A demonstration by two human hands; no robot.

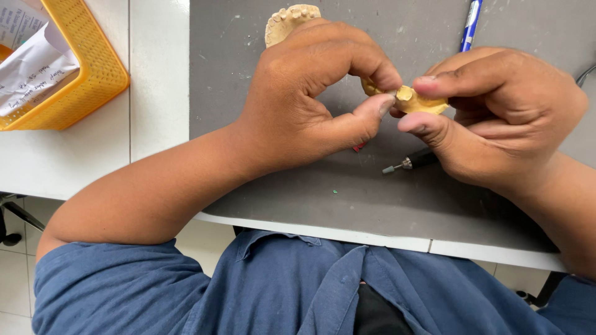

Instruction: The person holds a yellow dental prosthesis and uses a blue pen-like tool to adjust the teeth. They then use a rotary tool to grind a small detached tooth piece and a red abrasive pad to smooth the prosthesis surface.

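Both hands meet over a grey work mat (347, 192). My left hand (304, 93) pinches a small yellow plaster tooth piece (406, 96) between thumb and forefinger. My right hand (496, 111) holds the same piece from the other side, thumb on top and a finger beneath. A larger cream plaster dental cast (290, 17) lies on the mat just behind my left hand, partly hidden by it. A small rotary tool with a grey tip (403, 164) lies on the mat under my right hand.
A yellow plastic basket (93, 68) with papers stands at the back left on the white table (93, 155). A blue pen (470, 25) lies at the back of the mat. A dark cable (583, 74) shows at the right edge.
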